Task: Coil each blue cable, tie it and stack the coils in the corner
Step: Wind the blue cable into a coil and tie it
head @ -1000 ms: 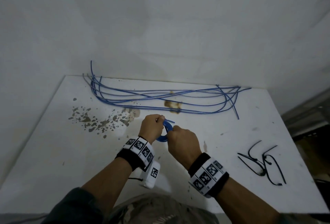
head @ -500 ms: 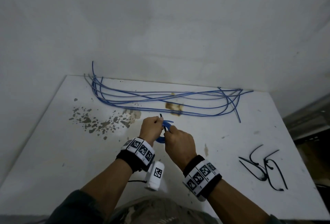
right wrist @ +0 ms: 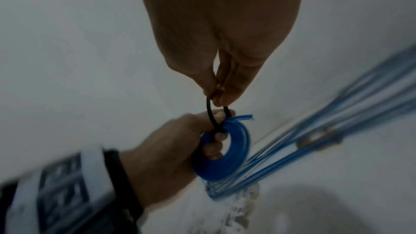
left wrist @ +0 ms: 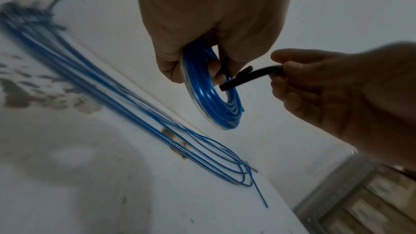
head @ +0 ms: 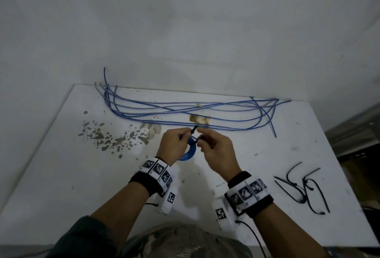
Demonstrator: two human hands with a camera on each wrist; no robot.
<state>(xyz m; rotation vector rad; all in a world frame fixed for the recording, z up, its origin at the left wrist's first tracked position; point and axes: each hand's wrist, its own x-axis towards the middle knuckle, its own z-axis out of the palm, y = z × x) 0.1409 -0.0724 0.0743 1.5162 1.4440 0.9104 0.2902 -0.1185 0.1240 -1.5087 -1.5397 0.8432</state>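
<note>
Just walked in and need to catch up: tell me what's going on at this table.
A person is tying a coiled blue cable. The left hand grips the blue coil above the white table while the right hand pinches a black tie looped through it. More loose blue cables lie along the wall; spare black ties sit at right.

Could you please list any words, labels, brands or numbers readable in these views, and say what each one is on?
There is no readable text in any view.
The white wristbands on both wrists and the white wrist-mounted camera units carry only black-and-white square marker patterns, no letters or digits.
The coiled blue cable and black tie show no print.
</note>
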